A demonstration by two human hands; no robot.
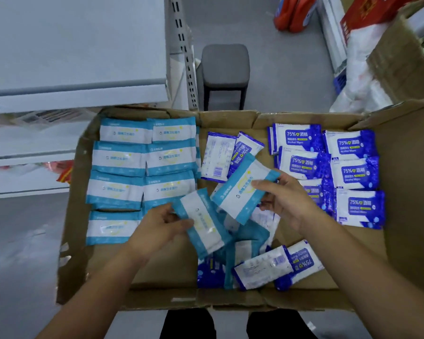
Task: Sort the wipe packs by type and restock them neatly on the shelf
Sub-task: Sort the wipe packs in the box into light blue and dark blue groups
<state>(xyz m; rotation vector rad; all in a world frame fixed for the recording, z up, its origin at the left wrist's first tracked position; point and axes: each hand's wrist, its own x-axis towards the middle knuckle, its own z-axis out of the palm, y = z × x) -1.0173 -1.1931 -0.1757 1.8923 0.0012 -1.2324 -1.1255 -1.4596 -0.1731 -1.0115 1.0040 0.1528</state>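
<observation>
An open cardboard box (402, 216) holds wipe packs. Several light-blue-and-white packs (119, 159) lie in neat rows on its left side. Several dark-blue alcohol wipe packs (355, 171) are lined up on its right side. A mixed loose pile (262, 265) sits in the middle and front. My left hand (160, 227) grips one light-blue pack (203, 228) by its left edge. My right hand (285, 198) pinches another light-blue pack (241, 189), tilted, above the pile.
White shelf boards (74, 52) stand at the upper left, with a slotted upright (186, 57) beside them. A grey stool (224, 69) is behind the box. Another cardboard box (397, 50), red packaging and plastic bags crowd the upper right. Grey floor lies to the left.
</observation>
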